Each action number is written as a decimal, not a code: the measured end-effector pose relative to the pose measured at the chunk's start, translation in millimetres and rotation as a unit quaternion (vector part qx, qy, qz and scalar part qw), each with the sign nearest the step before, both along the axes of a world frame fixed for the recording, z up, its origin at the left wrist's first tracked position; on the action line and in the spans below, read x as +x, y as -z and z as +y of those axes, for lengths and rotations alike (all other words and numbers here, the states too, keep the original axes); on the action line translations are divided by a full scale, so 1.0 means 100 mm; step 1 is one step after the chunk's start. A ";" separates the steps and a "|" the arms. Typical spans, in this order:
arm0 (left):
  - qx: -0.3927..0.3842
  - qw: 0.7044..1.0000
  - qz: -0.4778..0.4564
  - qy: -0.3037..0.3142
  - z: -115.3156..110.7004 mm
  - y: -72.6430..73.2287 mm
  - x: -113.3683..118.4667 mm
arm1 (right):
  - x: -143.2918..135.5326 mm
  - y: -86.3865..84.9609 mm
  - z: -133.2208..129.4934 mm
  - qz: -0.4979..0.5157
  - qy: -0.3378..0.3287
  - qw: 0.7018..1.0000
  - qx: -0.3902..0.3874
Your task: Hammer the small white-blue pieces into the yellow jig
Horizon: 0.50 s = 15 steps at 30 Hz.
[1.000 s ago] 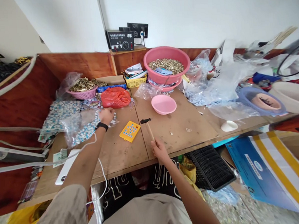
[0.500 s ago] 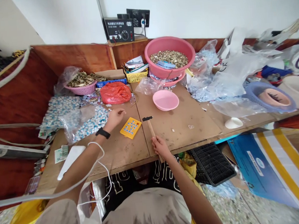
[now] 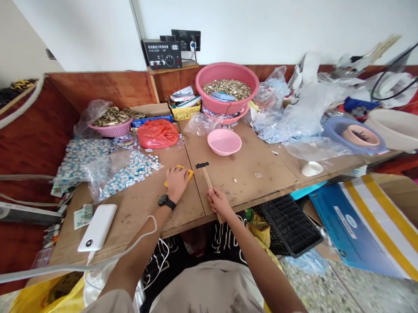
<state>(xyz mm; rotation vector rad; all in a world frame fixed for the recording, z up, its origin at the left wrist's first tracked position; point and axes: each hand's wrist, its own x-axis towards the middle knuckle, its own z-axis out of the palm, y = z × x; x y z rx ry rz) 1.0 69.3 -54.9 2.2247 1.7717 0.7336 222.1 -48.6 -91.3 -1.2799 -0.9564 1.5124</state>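
Left hand [image 3: 177, 182] has shifted onto the yellow tray [image 3: 191, 174], now beneath it; whether it grips cannot be told. Right hand [image 3: 219, 202] encloses the hammer [image 3: 207, 177], head beyond the fingers.

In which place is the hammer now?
In the head view, the hammer is in the right hand, its black head just right of the yellow case.

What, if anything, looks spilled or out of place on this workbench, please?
The small blue-and-white pieces look spilled: they spread loose from a clear plastic bag onto the tabletop, left of the left hand. Two tiny scraps also lie by themselves, right of the hammer.
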 end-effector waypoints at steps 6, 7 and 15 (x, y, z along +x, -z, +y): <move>0.004 0.998 0.061 0.017 0.07 -0.05 0.01 | -0.01 0.05 0.00 0.005 -0.002 1.000 0.011; 0.001 0.998 0.065 0.009 0.08 -0.06 0.03 | -0.01 0.05 0.01 0.006 -0.003 1.000 0.012; -0.008 0.997 0.073 -0.004 0.05 -0.08 0.12 | 0.00 0.08 0.03 0.016 0.002 1.000 0.014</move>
